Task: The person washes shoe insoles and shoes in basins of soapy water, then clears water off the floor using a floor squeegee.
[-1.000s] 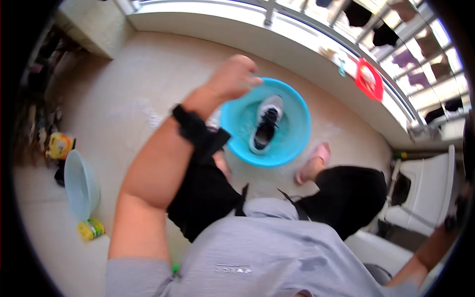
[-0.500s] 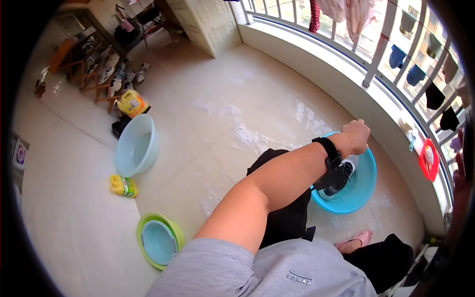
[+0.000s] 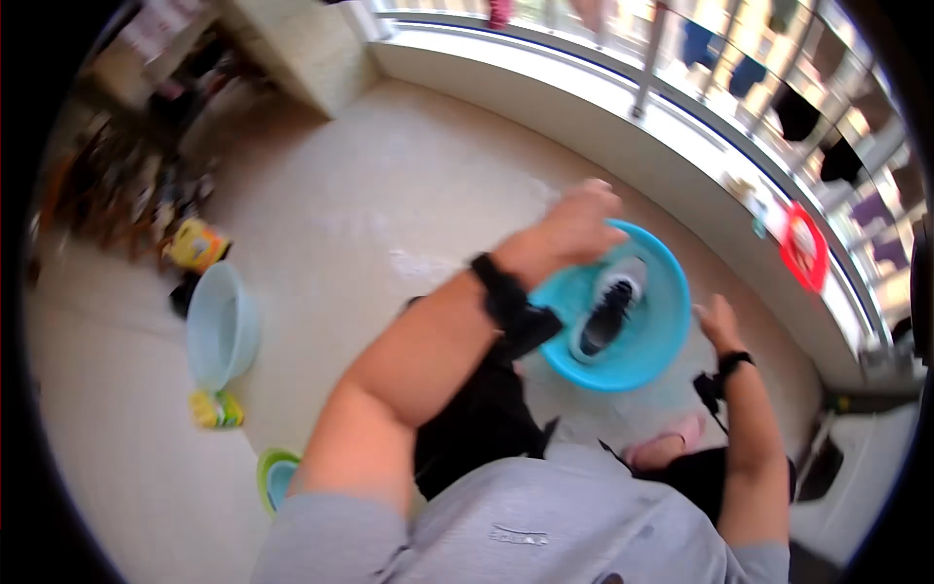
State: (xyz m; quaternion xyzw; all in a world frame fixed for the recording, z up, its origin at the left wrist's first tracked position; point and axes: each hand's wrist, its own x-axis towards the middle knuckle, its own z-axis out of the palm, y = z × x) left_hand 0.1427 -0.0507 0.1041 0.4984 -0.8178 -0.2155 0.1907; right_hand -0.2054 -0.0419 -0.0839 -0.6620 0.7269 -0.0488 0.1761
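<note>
While a pale shoe (image 3: 607,313) with dark laces is lying inside the blue basin (image 3: 660,336), right of centre in the frame, its toe is pointing toward the upper right and its opening is facing up. The left hand (image 3: 581,224) is hovering at the basin's upper-left edge, fingers curling in; blur is hiding whether they're gripping the rim, so can't tell. The right hand (image 3: 721,324) is hanging just off the basin's right side, thumb and fingers standing apart, nothing showing in it. Both wrists are wearing black straps (image 3: 500,292). Below the basin, a pink slipper (image 3: 688,428) is showing on one foot, and black trousers (image 3: 477,433) and a grey shirt (image 3: 555,492) are filling the bottom centre. At right, a red basket (image 3: 817,276) is sitting on the white ledge (image 3: 545,60), with laundry (image 3: 797,113) hanging at upper right. Over at left, a pale blue tub (image 3: 216,326) is standing between a yellow jug (image 3: 197,246) above and a yellow-green container (image 3: 216,409) below; a green basin (image 3: 265,474) is peeking out at lower left.
</note>
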